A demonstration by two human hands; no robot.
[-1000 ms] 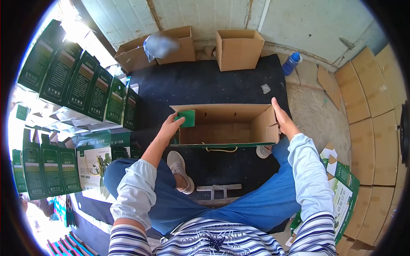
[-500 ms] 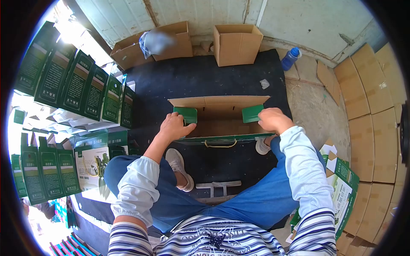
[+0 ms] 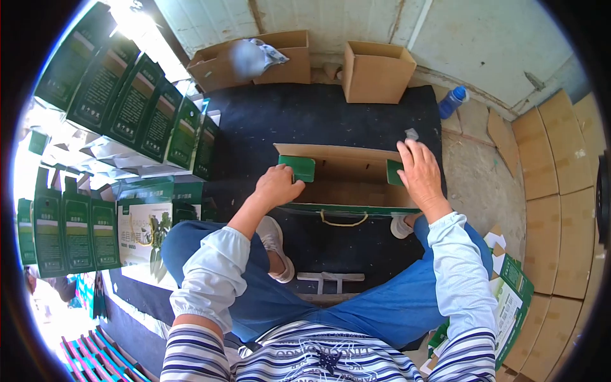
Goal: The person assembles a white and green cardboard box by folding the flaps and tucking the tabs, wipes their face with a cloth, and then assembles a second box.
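Both hands sit on the open carton (image 3: pixel 344 181): left hand (image 3: pixel 278 186) pinching its left green flap (image 3: pixel 298 168), right hand (image 3: pixel 420 172) flat, fingers spread, pressing the right flap (image 3: pixel 394 172) inward.

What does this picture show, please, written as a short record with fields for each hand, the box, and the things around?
left hand: rests on the left green flap, folding it inward
right hand: lies flat, fingers spread, over the right green flap
box: brown inside, green outside, open at the top, yellow cord handle on the near side
floor: black mat
left side: row of green boxes
far side: two open cardboard boxes, blue bottle
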